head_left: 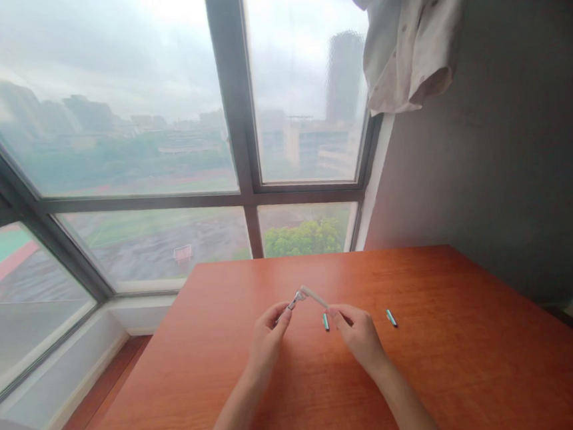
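Observation:
My left hand (270, 329) is closed around a slim silver razor handle (293, 303), whose metal head points up and to the right. In my right hand (361, 334), thumb and fingers pinch a thin whitish stick (316, 297). The stick's far end meets or overlaps the metal head; whether they touch, I cannot tell. Just left of my right fingertips, a small teal and dark blade cartridge (325, 322) lies on the table. A second similar cartridge (392, 318) rests to the right of that hand. Both hands are raised a little over the tabletop.
The reddish-brown wooden table (480, 359) spreads under both arms, with its far edge near the windows (142, 120). Grey frames divide the glass. A light cloth (411, 37) hangs at the upper right before a grey wall (501, 149).

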`<state>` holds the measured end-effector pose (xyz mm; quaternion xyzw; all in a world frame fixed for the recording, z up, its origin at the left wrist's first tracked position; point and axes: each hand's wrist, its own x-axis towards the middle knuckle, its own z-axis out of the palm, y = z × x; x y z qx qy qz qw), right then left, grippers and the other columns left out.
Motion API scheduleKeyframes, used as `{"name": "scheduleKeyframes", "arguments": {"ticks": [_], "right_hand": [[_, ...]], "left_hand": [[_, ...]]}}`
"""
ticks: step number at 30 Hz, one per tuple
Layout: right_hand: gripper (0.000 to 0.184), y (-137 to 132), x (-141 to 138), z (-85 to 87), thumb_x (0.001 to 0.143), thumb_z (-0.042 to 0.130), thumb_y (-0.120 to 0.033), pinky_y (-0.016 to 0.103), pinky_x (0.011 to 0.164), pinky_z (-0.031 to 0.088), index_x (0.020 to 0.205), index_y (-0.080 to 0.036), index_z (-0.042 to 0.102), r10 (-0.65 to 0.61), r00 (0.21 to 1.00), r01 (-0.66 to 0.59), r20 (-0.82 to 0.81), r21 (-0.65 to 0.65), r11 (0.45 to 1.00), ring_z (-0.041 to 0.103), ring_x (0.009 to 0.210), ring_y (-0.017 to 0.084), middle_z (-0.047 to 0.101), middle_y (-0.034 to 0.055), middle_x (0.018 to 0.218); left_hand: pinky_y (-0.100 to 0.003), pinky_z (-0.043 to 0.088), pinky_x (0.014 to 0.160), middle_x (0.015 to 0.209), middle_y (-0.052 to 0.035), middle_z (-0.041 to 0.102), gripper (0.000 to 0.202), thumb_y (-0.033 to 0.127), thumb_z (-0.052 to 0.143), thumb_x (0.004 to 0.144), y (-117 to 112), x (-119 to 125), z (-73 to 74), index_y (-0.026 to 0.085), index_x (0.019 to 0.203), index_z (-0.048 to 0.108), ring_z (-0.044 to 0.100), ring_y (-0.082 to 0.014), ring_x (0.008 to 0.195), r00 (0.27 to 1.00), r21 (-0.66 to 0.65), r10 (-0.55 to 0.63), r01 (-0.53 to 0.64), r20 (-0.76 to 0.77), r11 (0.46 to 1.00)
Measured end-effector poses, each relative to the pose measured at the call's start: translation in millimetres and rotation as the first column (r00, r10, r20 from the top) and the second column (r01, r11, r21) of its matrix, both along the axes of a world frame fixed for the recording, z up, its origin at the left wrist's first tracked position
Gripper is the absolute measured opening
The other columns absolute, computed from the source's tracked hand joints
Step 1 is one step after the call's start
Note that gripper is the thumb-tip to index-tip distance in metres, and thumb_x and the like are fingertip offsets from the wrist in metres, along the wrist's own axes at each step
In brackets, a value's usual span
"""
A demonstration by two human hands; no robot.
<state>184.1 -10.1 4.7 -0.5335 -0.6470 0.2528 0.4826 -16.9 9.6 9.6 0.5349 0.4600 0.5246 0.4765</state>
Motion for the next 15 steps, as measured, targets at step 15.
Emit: {"name": "scheduleKeyframes", "arguments": {"ticks": [15], "right_hand": [[0.052, 2, 3, 1.4, 0.093, 0.043, -0.048, 0.021, 0.053, 0.036, 0.059, -0.016, 0.064, 0.01, 0.998, -0.01, -0.058, 0.007, 1.0, 0.054, 0.056, 0.015, 0.059, 0.0021, 0.056]], "left_hand": [[-0.029, 0.046, 0.075, 0.08, -0.0053, 0.07, 0.037, 0.047, 0.069, 0.073, -3, 7, 12.3, 0.016, 0.093, 0.072, 0.06, -0.0217, 0.081, 0.999, -0.005, 0.018, -0.019, -0.027, 1.0]]}}
